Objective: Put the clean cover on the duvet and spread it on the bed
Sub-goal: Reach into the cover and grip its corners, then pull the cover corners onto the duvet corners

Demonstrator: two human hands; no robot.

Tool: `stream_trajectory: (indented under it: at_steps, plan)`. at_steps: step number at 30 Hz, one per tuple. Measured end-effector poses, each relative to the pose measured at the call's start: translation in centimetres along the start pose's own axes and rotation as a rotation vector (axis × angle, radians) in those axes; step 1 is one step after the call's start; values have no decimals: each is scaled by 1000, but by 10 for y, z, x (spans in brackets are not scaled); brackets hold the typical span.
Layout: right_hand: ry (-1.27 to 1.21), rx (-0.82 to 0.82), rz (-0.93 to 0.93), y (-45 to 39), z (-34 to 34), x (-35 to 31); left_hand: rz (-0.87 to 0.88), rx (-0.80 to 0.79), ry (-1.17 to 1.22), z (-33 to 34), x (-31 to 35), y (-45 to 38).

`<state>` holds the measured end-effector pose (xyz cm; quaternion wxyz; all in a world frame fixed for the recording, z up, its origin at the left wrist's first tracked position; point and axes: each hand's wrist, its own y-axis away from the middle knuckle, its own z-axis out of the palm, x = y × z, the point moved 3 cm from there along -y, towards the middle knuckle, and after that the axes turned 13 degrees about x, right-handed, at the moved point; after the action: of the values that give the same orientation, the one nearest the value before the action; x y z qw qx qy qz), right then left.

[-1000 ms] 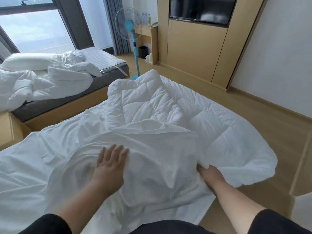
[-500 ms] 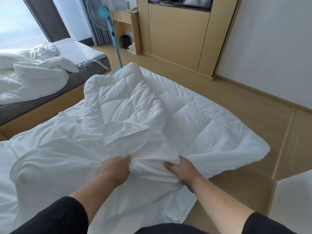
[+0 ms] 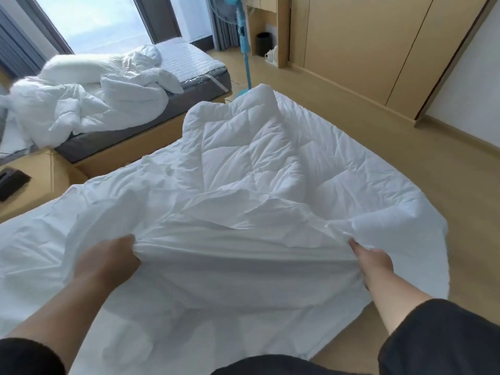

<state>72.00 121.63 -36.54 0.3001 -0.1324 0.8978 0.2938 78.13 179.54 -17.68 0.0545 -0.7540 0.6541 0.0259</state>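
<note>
— What have the hands got?

— My left hand (image 3: pixel 108 259) and right hand (image 3: pixel 372 259) each pinch a bunched fold of the cover (image 3: pixel 230 266), stretched taut between them.

— And the duvet?

— The quilted duvet (image 3: pixel 257 152) lies on the bed (image 3: pixel 27 253) beyond the cover's mouth, far end folded up, mostly bare. I'd judge the covering barely begun; pulling through and spreading remain.

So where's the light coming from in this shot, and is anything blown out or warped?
In the head view, daylight enters through the window, which is blown out to near white; the quilted duvet loses some detail in brightness; the wide-angle lens bends the wooden wall panels; both hands, left hand and right hand, look slightly soft.
</note>
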Motion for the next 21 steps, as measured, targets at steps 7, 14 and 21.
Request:
stream_trajectory:
  at_steps: [7, 14, 21]
  plan:
    - [231, -169, -59, -4, 12, 12, 74, -219, 3, 39, 14, 49]
    - [159, -420, -161, 72, 35, 9, 383, -467, 278, 44, 67, 74]
    - [286, -591, -242, 167, 6, 38, 622, -371, 314, 43, 136, 109]
